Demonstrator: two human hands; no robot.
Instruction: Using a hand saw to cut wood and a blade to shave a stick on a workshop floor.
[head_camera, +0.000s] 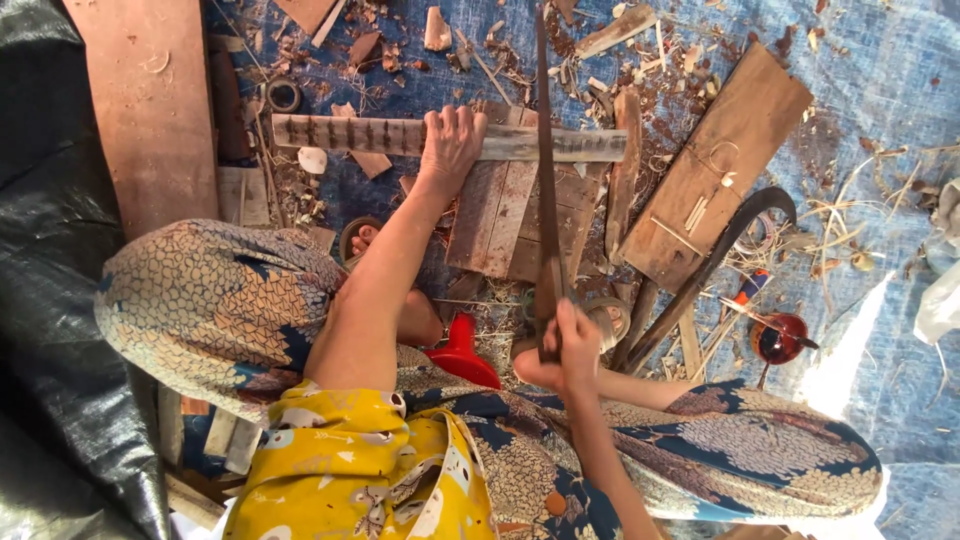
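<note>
A person seated on the floor cuts a wooden strip with a long blade.

The left hand (450, 145) presses flat on the notched wooden strip (400, 136), fingers together, holding it on the stacked boards (500, 215). The right hand (575, 340) has its fingers closed around the handle of the long dark blade (546, 160), which crosses the strip just right of the left hand. Wood chips (640, 70) lie on the blue tarp (880, 90).
</note>
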